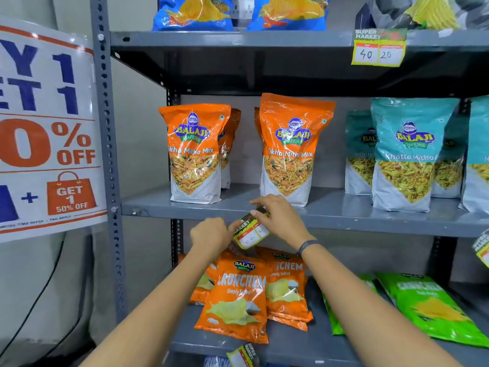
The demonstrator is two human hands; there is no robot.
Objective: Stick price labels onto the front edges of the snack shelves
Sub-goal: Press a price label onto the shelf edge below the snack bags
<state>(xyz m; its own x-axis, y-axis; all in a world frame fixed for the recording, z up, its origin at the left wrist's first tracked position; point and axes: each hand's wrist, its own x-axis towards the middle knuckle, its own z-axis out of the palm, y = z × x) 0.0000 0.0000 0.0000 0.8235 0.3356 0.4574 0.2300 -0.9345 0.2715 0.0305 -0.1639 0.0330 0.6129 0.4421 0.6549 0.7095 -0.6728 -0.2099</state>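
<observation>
- Price label (251, 231), tilted, sits between the two hands, just below the front edge of the middle shelf (344, 221) and in front of the gap under it; its top end overlaps the shelf lip, and whether it is already stuck there cannot be told.
- Right hand (280, 219) lies over the label's upper right part, fingers bent and closed on it; the thumb presses its top end against the shelf edge. A dark band (308, 245) circles that wrist.
- Left hand (210, 234) is curled almost into a fist, with thumb and fingertips pinching the label's left edge.
- Orange mix bags (194, 154) stand upright on the middle shelf right behind the hands; teal bags (404, 154) stand further right on the same shelf.
- Orange chip packets (238, 298) lean on the lower shelf (304, 345) under the forearms, and green packets (428, 305) lie to their right.
- Second label (379, 47) marked 40 and 20 hangs from the top shelf's edge (238, 38), under blue bags (193, 11).
- Third label (244, 356) sits at the lower shelf's front edge, and another (483, 247) shows partly at the right border.
- Offer poster (47, 128) hangs on the wall left of the grey upright (105, 128).
</observation>
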